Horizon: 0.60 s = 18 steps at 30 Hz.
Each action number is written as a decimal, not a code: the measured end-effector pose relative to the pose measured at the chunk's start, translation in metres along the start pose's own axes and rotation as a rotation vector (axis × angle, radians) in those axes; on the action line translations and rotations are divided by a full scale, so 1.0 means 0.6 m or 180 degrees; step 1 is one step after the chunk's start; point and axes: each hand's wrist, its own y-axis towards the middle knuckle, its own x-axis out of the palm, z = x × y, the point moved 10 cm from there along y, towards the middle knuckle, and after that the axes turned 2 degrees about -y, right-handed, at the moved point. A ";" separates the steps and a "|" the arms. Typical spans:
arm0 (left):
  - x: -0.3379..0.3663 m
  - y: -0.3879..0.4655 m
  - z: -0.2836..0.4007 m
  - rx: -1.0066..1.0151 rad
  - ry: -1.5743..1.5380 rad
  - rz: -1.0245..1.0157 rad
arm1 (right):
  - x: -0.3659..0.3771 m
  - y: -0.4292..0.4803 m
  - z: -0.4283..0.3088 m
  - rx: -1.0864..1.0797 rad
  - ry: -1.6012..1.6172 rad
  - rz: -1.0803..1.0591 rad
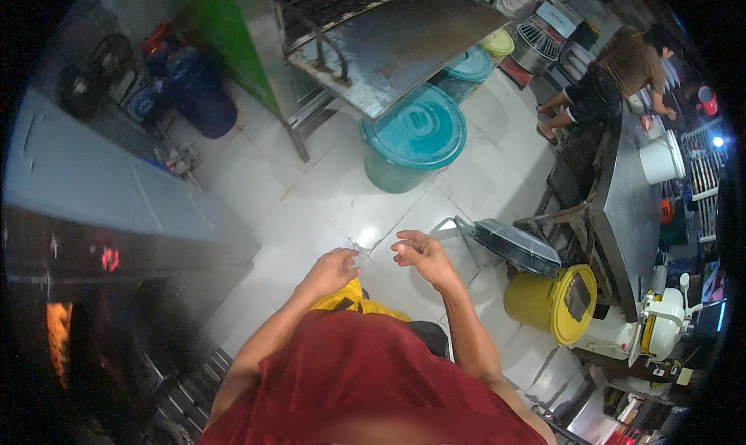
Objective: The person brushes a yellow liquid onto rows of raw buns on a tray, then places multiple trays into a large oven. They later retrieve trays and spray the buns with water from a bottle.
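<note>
Both of my hands are raised in front of my body over the tiled floor, apart from each other. My left hand (334, 272) has its fingers loosely curled and holds nothing. To its right, my right hand (421, 255) is likewise bare, with thumb and fingers parted. Ahead of them on the floor stands a teal plastic bucket (415, 136) with its lid on. Above and behind that bucket, a large metal tray (396, 43) with a loop handle juts out from a metal rack. A floor fan (516, 248) lies tilted back to the right of my right hand.
A yellow lidded bucket (533, 299) stands beside a steel-topped table (626, 212). That table bears a white bucket (658, 158); a white stand mixer (664, 322) is near its end. Another person (629, 66) bends over the table's far end. A dark blue drum (201, 98) stands upper left.
</note>
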 end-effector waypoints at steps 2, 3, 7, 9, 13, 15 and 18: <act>0.001 0.047 -0.006 -0.0042 0.0103 -0.0099 | -0.044 0.037 0.029 0.0133 -0.0085 0.0059; -0.006 0.076 -0.002 0.0087 0.0174 -0.0055 | -0.069 0.060 0.036 0.0083 -0.0141 0.0070; -0.030 0.214 0.005 -0.0084 -0.0220 -0.0146 | -0.211 0.124 0.056 0.0176 -0.1293 0.0422; -0.045 0.289 0.037 -0.0073 -0.0334 -0.0141 | -0.289 0.133 0.057 0.0411 -0.1311 0.0695; -0.084 0.448 0.150 0.0524 -0.0221 -0.0090 | -0.419 0.171 0.039 0.0681 -0.0372 0.1193; -0.107 0.509 0.191 0.0600 -0.0165 -0.0087 | -0.449 0.214 0.013 0.0567 -0.0510 0.1132; -0.146 0.582 0.247 0.0731 -0.0046 0.0250 | -0.466 0.308 -0.014 0.0612 -0.0632 0.0805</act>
